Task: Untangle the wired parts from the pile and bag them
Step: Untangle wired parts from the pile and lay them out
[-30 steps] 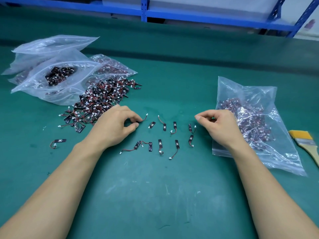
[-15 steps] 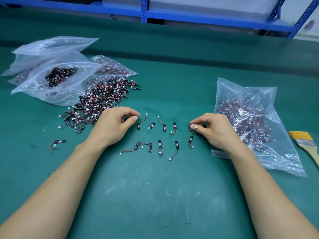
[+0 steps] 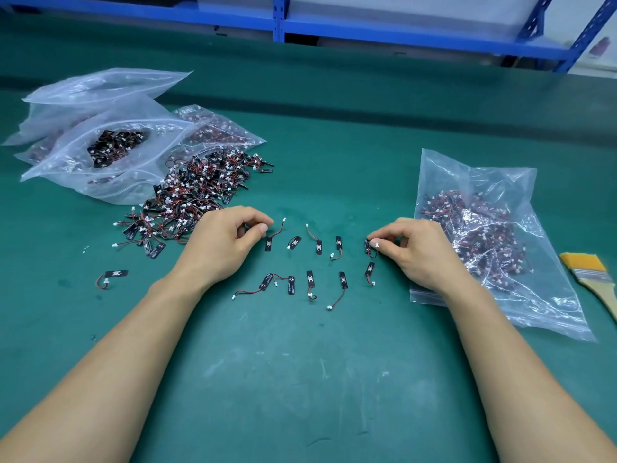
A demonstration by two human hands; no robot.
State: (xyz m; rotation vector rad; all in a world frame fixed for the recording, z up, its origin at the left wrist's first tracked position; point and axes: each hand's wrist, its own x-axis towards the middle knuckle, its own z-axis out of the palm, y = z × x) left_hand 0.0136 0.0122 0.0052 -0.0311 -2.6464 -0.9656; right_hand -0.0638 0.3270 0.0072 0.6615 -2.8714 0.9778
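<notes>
A tangled pile of wired parts (image 3: 197, 198), small black strips with red-black leads and white plugs, lies at the left. Several separated parts (image 3: 310, 279) sit in two rows on the green table (image 3: 300, 379). My left hand (image 3: 227, 245) rests beside the leftmost part of the far row (image 3: 268, 243), fingers curled, with nothing visible in its grip. My right hand (image 3: 414, 252) pinches the rightmost part of that row (image 3: 368, 247) between thumb and forefinger, low on the mat. A clear bag holding many parts (image 3: 484, 242) lies right behind that hand.
Several clear zip bags (image 3: 100, 145), some holding parts, are heaped at the far left. One stray part (image 3: 115, 275) lies alone at the left. A yellow-bristled brush (image 3: 591, 272) lies at the right edge. Blue shelving (image 3: 334, 28) runs along the back.
My left hand has set a part down at the left end of the far row and let go. My right hand moved left and down onto the rightmost part and pinched it.
</notes>
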